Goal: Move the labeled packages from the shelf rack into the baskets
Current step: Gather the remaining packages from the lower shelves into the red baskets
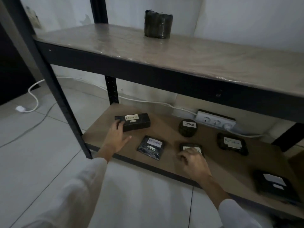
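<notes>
Several black wrapped packages with white "RETURN" labels lie on the lower shelf [169,134] of the rack. My left hand [116,137] touches the left end of a long box package [136,124], thumb spread away from it. My right hand [194,163] covers the near half of a flat package [190,146], with its fingers curled down onto it. Between my hands lies another flat package [151,147]. A round package [188,128] sits further back, and a flat one [232,143] lies to the right. One more package [273,181] is at the far right. No basket is in view.
The upper shelf [164,51] overhangs the lower one and carries a dark wrapped bundle [158,23]. A white power strip [215,121] lies at the back of the lower shelf. A black upright post [65,112] stands left of my left arm. A white cable [32,96] runs over the floor tiles.
</notes>
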